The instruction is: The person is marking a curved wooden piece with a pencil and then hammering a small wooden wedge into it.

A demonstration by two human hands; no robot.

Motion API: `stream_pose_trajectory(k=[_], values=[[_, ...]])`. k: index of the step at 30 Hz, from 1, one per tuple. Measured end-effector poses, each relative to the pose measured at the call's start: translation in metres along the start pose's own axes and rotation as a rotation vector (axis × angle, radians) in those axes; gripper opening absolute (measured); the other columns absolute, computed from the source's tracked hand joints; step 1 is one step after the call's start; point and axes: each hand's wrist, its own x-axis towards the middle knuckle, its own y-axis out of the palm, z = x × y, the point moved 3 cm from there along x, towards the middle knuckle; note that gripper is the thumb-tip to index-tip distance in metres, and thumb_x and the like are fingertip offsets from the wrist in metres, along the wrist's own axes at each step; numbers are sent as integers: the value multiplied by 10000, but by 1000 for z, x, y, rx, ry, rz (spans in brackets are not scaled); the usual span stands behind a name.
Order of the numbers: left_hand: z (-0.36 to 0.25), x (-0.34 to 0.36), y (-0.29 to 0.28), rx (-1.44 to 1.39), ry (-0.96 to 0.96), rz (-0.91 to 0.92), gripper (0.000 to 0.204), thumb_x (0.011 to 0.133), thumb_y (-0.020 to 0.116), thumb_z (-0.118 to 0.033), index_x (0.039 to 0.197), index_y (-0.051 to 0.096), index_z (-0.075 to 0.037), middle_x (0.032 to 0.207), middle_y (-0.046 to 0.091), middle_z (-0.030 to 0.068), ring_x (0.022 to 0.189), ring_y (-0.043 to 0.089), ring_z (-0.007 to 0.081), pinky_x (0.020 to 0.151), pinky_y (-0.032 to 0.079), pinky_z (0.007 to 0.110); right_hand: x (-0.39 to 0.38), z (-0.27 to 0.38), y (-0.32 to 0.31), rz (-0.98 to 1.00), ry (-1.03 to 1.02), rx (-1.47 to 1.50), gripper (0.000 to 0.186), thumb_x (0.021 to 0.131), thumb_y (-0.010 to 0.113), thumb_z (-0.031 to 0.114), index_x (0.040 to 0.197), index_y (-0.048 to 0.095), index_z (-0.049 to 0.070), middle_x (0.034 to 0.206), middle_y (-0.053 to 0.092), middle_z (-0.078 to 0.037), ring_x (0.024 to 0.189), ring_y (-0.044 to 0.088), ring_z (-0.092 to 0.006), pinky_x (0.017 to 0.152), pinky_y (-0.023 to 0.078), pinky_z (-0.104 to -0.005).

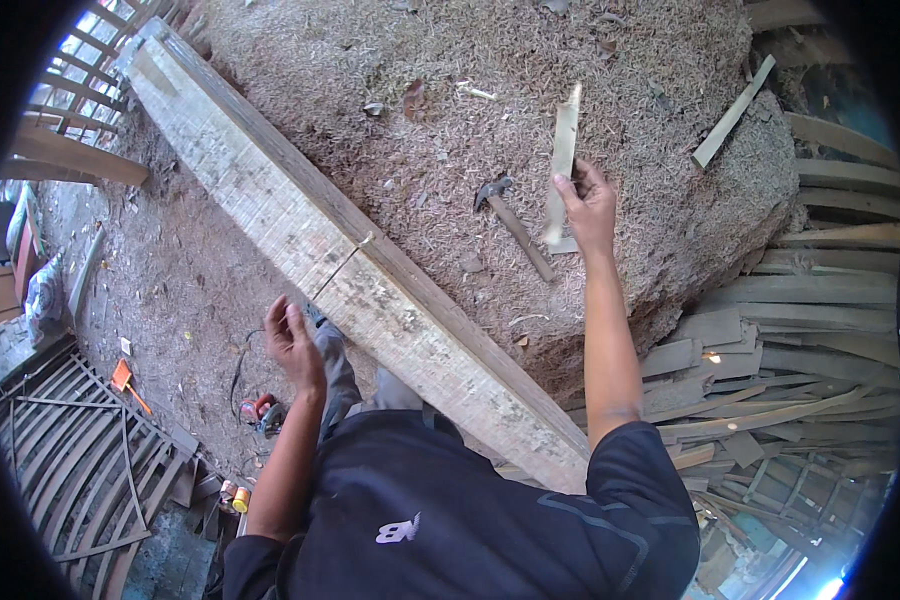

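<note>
In my right hand (pixel 592 208), thumb and fingers are closed on a thin, pale wooden strip (pixel 565 140) above the shavings. A claw hammer (pixel 518 235) with a wooden handle lies on the shavings just left of that strip. My left hand (pixel 295 347) hangs beside the near edge of a long, thick wooden beam (pixel 270 215), its fingers loosely bent and nothing visible in them. The beam runs diagonally from far left to near right, its top face spotted dark. A narrow dark line crosses it in the middle, with a small pale piece at its far end.
Wood shavings cover a mound (pixel 650 110), where another wooden strip (pixel 735 112) lies at right. Stacked planks and offcuts (pixel 800 330) fill the right side. Slatted wooden frames (pixel 90 450) stand at lower left, near a red power tool (pixel 262 412) and an orange-headed tool (pixel 123 378).
</note>
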Motion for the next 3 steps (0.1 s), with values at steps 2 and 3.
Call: stream_pose_trajectory(k=[2,3], values=[[-17,5,23,-211,32,240,305,1048,644,-178,1308,625,-19,1062,647,23,954,575,91,851,475,247,-29,27,26,121,114,811,324,981,708,99,1297,670,39,1013,730,-28,801,694,-118,697,548,-264],[-26,10,16,-187,-19,229,305,1048,644,-178,1308,625,-19,1062,647,23,954,575,91,851,475,247,-46,39,36,218,185,1040,354,995,689,79,1342,629,49,1005,735,-45,876,712,-111,762,575,-275]])
